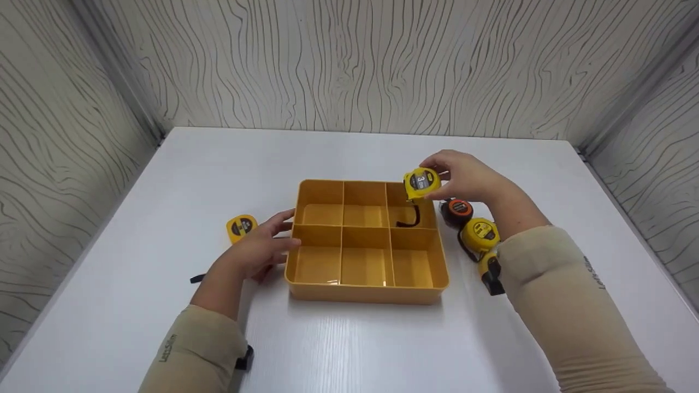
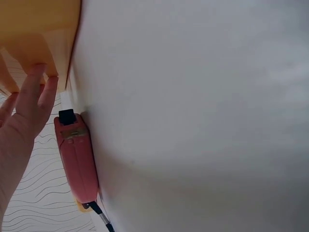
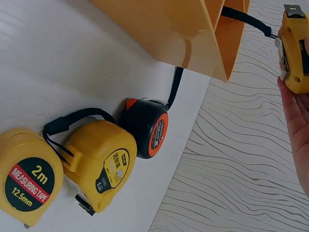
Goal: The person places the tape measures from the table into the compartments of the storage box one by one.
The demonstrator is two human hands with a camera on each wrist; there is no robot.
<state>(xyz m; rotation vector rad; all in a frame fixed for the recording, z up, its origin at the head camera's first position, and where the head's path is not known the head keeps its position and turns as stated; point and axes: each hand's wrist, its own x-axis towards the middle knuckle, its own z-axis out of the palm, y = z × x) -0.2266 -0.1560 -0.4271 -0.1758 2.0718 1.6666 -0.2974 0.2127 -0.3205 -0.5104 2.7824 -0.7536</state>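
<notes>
Tape (image 1: 419, 180) is being pinched by R hand (image 1: 464, 176); box (image 1: 366, 293) is being touched by L hand (image 1: 262, 245), fingers spread; w/ strap (image 1: 418, 216) dangling, divider snag's being risked.

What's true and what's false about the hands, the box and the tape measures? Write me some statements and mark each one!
1. The right hand holds a yellow tape measure. True.
2. The left hand touches the box. True.
3. The box has four compartments. False: it has six.
4. Every tape measure is inside the box. False: the black-and-orange tape measure lies on the table beside it.
5. One tape measure's label reads "2m". True.
</notes>
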